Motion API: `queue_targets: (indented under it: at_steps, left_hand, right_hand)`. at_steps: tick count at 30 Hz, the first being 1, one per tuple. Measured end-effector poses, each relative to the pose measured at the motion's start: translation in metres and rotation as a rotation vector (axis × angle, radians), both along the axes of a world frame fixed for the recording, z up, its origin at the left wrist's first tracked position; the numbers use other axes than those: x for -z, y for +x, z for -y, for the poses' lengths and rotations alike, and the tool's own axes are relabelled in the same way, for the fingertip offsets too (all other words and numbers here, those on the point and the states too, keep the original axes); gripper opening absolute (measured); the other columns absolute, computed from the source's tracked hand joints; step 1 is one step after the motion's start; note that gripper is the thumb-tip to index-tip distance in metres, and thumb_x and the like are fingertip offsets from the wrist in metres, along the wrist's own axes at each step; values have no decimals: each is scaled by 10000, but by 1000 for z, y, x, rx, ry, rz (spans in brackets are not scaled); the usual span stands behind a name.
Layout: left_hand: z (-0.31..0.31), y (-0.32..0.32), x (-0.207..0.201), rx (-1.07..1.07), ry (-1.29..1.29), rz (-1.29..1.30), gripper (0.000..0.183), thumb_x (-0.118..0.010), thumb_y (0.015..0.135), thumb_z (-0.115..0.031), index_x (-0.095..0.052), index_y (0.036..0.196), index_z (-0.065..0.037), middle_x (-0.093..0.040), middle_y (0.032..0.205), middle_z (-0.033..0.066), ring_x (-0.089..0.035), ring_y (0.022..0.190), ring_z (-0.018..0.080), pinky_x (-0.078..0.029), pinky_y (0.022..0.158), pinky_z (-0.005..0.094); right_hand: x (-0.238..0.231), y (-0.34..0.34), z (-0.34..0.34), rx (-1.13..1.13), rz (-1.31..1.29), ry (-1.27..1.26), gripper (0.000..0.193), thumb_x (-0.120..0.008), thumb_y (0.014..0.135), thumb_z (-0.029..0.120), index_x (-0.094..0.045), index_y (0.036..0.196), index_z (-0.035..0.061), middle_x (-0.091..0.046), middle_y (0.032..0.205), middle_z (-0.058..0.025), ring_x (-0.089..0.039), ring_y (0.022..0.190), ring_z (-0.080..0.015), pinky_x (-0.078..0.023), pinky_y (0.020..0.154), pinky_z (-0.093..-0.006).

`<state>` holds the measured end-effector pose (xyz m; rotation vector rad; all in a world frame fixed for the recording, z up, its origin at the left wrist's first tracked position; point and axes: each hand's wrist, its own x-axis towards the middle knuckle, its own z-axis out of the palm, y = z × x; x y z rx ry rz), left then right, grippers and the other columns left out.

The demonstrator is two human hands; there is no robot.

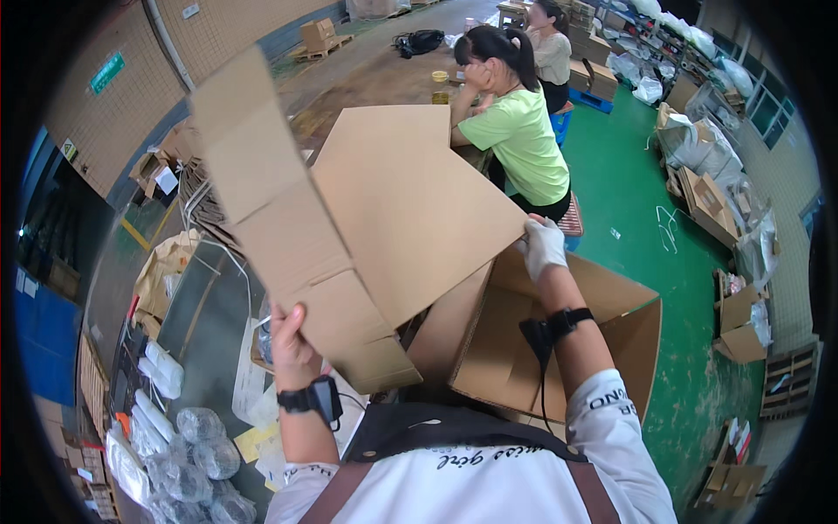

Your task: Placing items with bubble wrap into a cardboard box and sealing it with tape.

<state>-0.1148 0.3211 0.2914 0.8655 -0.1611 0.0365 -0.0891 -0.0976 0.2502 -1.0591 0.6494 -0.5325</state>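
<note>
My bare left hand (292, 345) grips a long, creased cardboard strip (288, 231) by its lower left edge. The strip stands tilted up and away to the left, its top end blurred. In a white glove, my right hand (543, 247) pinches the right corner of a large flat cardboard sheet (410, 201). That sheet slants behind the strip, which covers part of its left side. Below my right forearm is an open cardboard box (559, 327); its inside shows brown walls and partly the bottom.
A person in a green shirt (532, 140) sits just past the sheet, with another person (552, 57) behind. Several wrapped bundles (196, 454) lie on the table (188, 319) at my left. Cardboard and plastic bags (698, 144) line the right wall beside the green floor (628, 196).
</note>
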Motion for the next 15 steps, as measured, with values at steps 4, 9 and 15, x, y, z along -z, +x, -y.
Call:
queue_targets:
  at_steps: [4, 9, 15]
  left_hand:
    - [10, 26, 51, 170, 13, -134, 603, -642, 831, -71, -385, 1376, -50, -532, 1289, 125, -546, 1147, 263, -450, 978, 386]
    - [23, 49, 39, 221, 20, -122, 572, -639, 845, -92, -413, 1370, -66, -536, 1288, 118, -555, 1139, 252, -468, 955, 383]
    - [-7, 64, -23, 345, 79, -1, 580, -636, 843, -92, -388, 1364, -31, -537, 1279, 144, -566, 1134, 264, -491, 938, 381]
  right_hand:
    - [15, 22, 0, 1, -131, -406, 274, -616, 832, 86, -552, 1078, -16, -604, 920, -67, -576, 776, -134, -502, 681, -271]
    - [-7, 5, 4, -29, -181, -497, 305, -698, 771, 97, -569, 1009, -43, -604, 859, -73, -555, 714, -113, -465, 619, -242]
    - [-55, -11, -12, -17, -184, -584, 296, -761, 721, 99, -554, 889, -27, -601, 781, -55, -555, 652, -99, -473, 586, -241]
